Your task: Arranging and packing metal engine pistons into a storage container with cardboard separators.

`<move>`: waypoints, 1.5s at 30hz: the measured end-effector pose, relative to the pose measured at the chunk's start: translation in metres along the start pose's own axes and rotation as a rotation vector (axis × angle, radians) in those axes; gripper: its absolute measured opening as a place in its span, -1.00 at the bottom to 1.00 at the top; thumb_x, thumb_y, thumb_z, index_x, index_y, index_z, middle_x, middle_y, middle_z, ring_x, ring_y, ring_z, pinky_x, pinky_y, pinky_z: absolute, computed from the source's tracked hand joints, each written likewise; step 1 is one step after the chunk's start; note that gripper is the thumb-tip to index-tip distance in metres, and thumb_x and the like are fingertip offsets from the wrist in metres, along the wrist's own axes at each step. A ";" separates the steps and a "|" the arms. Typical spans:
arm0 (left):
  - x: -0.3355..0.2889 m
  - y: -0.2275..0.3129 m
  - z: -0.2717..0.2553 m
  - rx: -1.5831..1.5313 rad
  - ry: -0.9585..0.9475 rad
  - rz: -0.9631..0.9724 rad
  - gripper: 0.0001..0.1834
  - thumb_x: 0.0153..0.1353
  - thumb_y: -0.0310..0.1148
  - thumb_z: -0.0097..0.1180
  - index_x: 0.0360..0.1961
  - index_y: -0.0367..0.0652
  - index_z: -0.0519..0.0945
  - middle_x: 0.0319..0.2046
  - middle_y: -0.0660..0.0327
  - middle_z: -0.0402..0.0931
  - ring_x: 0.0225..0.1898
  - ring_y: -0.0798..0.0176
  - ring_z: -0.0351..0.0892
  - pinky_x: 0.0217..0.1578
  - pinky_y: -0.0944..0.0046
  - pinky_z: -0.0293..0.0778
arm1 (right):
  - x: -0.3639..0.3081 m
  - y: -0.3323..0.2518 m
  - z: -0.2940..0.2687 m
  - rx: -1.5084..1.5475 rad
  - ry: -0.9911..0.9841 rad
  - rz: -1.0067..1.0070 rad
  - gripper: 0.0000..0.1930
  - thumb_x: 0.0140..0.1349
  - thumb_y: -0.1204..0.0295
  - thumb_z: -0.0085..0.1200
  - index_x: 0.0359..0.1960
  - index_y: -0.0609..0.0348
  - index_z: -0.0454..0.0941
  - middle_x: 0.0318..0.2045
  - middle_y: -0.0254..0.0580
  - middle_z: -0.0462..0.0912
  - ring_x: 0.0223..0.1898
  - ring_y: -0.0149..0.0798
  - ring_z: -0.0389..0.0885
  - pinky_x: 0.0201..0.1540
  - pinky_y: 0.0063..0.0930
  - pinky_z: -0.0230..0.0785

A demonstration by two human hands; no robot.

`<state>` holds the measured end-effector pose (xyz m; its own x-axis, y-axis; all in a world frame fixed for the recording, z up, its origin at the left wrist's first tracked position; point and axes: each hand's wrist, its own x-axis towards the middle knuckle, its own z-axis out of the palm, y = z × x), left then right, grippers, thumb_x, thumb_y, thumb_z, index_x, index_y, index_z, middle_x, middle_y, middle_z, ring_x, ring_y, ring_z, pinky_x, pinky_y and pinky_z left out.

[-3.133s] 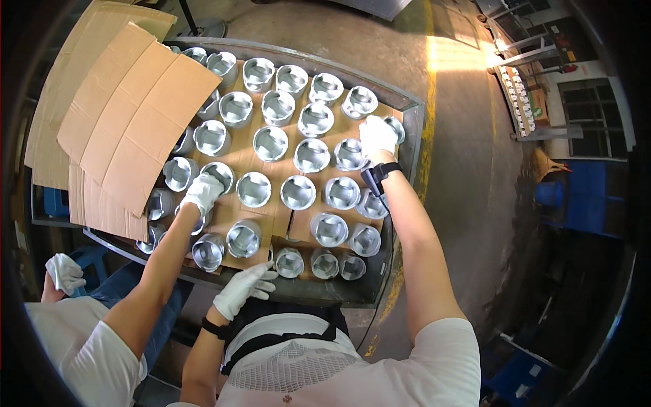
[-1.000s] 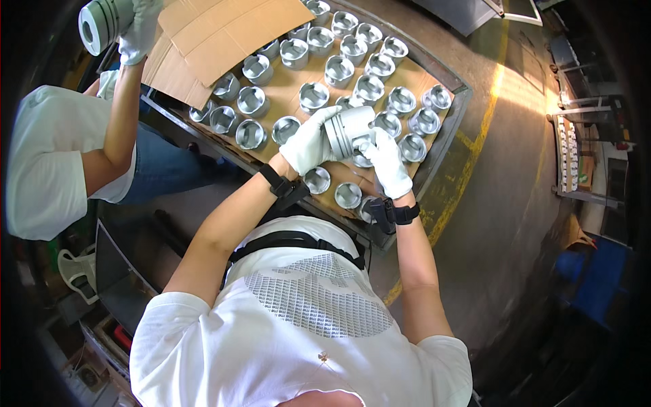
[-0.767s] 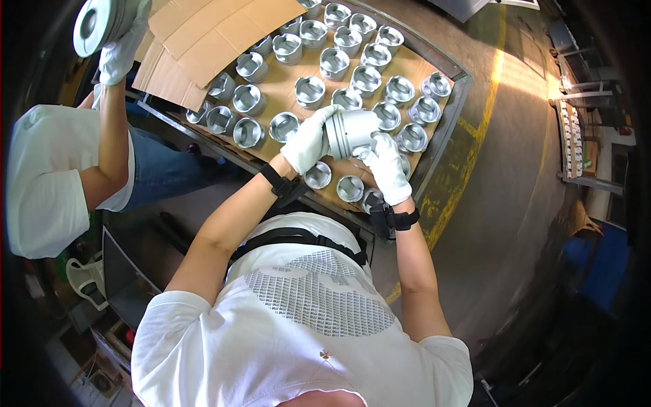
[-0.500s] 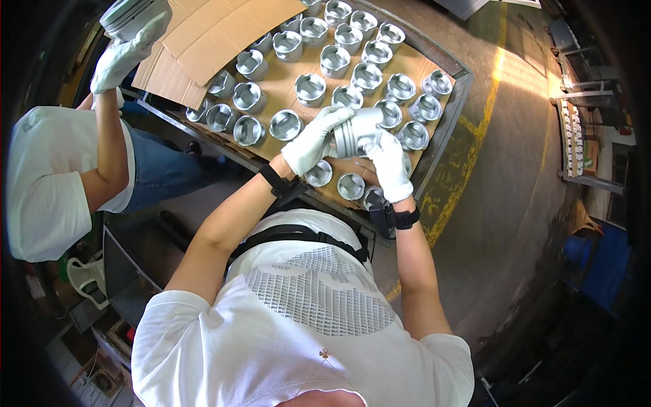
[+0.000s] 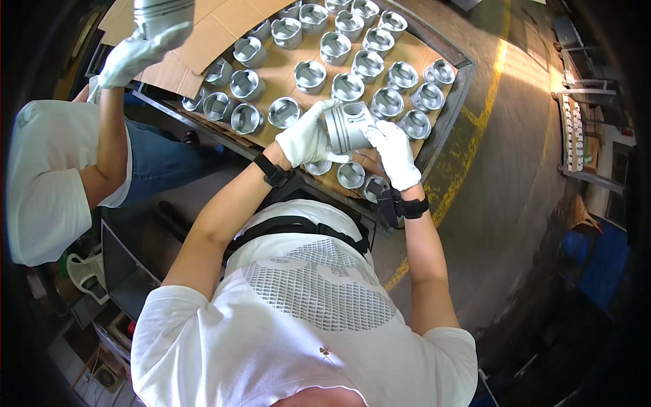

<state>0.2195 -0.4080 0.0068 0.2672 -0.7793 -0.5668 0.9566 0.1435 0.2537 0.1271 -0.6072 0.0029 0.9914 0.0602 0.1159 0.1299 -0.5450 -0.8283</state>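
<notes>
A silver engine piston (image 5: 346,129) lies sideways between my two white-gloved hands, over the near side of a crate of pistons. My left hand (image 5: 308,140) wraps its ringed end, fingers above and below. At the opposite end, my right hand (image 5: 395,154) grips the skirt with its fingertips. The round pin hole in the piston's side faces up. Beneath and beyond my hands, several more pistons (image 5: 310,76) stand with their hollow ends up on a brown cardboard sheet (image 5: 298,51).
A metal-edged crate (image 5: 456,95) surrounds the pistons. Folded cardboard (image 5: 210,34) covers its far left corner. On the left, a co-worker's gloved hand (image 5: 135,57) holds up another piston (image 5: 163,15). A yellow floor line (image 5: 483,122) runs along the right.
The piston in my hands has been turned, bringing its pin hole into view. My right hand has shifted slightly right. The co-worker's hand and piston have moved right.
</notes>
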 end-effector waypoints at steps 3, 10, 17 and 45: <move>-0.001 -0.002 0.003 0.054 0.046 0.000 -0.47 0.29 0.09 -0.05 0.15 0.02 0.43 0.01 0.23 0.54 -0.05 0.16 0.59 -0.19 -0.13 0.54 | 0.006 -0.002 0.005 0.392 0.106 0.274 -0.76 0.20 0.33 0.15 -0.27 0.29 0.59 -0.50 -0.13 0.55 -0.46 -0.27 0.52 -0.37 -0.40 0.34; 0.003 -0.008 -0.005 0.104 0.034 0.024 -0.50 0.27 0.08 0.02 0.11 0.02 0.47 -0.08 0.24 0.57 -0.17 0.17 0.63 -0.36 0.03 0.59 | 0.013 0.002 0.003 0.139 0.083 0.135 -0.67 0.26 0.29 0.05 -0.08 0.28 0.56 -0.25 -0.15 0.65 -0.30 -0.27 0.58 -0.24 -0.40 0.43; -0.002 -0.001 -0.008 -0.101 0.020 0.001 -0.48 0.28 0.12 -0.09 0.09 0.01 0.49 -0.11 0.15 0.59 -0.21 0.06 0.64 -0.41 0.09 0.61 | 0.015 0.004 -0.022 0.596 0.197 0.533 -0.66 0.39 0.25 -0.07 -0.12 0.29 0.59 -0.30 -0.20 0.69 -0.42 -0.46 0.57 -0.34 -0.57 0.41; 0.007 -0.004 -0.035 0.170 -0.170 0.228 -0.49 0.35 0.02 -0.10 0.13 -0.12 0.42 -0.04 -0.07 0.53 -0.46 0.01 0.64 -0.70 0.26 0.50 | 0.007 -0.025 -0.010 0.143 0.340 0.256 -0.61 0.43 0.18 -0.09 -0.16 0.32 0.60 -0.44 -0.15 0.64 -0.44 -0.34 0.51 -0.30 -0.42 0.36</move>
<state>0.2213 -0.3928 -0.0252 0.4357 -0.8313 -0.3450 0.8371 0.2333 0.4949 0.1310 -0.6011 0.0298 0.9342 -0.3531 0.0508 -0.0950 -0.3837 -0.9186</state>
